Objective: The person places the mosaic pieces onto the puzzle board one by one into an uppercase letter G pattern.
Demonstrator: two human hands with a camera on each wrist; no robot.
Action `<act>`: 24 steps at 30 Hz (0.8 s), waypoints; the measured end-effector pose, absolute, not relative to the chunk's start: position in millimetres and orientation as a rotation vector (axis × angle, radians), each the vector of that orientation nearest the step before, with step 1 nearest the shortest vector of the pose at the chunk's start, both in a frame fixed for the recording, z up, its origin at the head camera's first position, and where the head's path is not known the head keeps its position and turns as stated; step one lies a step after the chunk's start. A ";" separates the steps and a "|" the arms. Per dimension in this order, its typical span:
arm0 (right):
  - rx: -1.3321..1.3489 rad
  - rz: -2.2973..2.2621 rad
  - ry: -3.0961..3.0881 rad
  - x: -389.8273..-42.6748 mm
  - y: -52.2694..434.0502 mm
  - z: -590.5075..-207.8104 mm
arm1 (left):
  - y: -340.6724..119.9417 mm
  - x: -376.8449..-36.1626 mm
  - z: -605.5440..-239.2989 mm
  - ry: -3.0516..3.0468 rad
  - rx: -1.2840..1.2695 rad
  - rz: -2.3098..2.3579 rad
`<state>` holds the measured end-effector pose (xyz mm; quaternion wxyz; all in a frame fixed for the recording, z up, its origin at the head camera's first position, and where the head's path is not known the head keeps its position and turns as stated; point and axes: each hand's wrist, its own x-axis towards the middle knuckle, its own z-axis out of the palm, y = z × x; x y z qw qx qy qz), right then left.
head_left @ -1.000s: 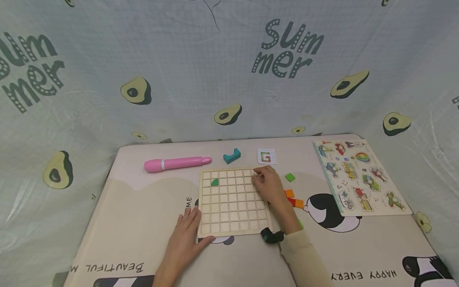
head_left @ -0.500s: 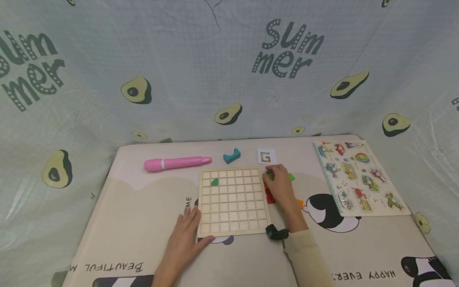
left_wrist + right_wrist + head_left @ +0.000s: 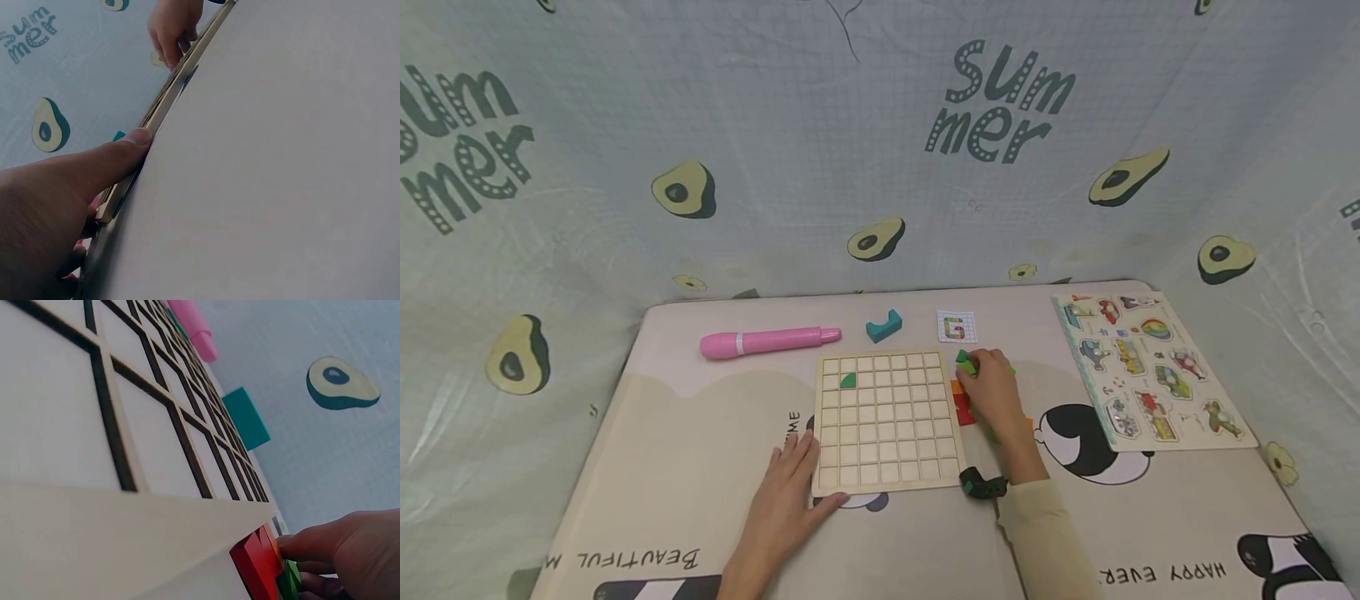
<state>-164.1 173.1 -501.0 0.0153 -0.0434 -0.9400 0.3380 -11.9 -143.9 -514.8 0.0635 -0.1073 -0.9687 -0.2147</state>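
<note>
A wooden grid board (image 3: 886,421) lies flat on the table, with one green quarter-round tile (image 3: 847,381) in a cell near its top left. My left hand (image 3: 796,482) rests flat at the board's near left corner. In the left wrist view its thumb (image 3: 119,156) presses the board's edge (image 3: 169,103). My right hand (image 3: 976,372) sits just past the board's right edge and pinches a small green tile (image 3: 966,360). Red tiles (image 3: 964,410) and an orange tile (image 3: 957,387) lie under that hand. The right wrist view shows the red tile (image 3: 256,562) and green tile (image 3: 289,579) at the fingertips (image 3: 300,549).
A pink pen (image 3: 767,342), a teal block (image 3: 883,326) and a small card with a letter G (image 3: 957,327) lie beyond the board. A picture puzzle board (image 3: 1146,367) sits at the right. A patterned cloth with avocados hangs behind the table.
My right hand has moved off the board's top right cells to the tiles beside its right edge and now pinches a green tile. The left hand has stayed put.
</note>
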 end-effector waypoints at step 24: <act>-0.044 1.105 -2.858 -164.7 178.1 -500.1 | -143.0 -10.9 -515.3 -2.930 -0.314 -0.655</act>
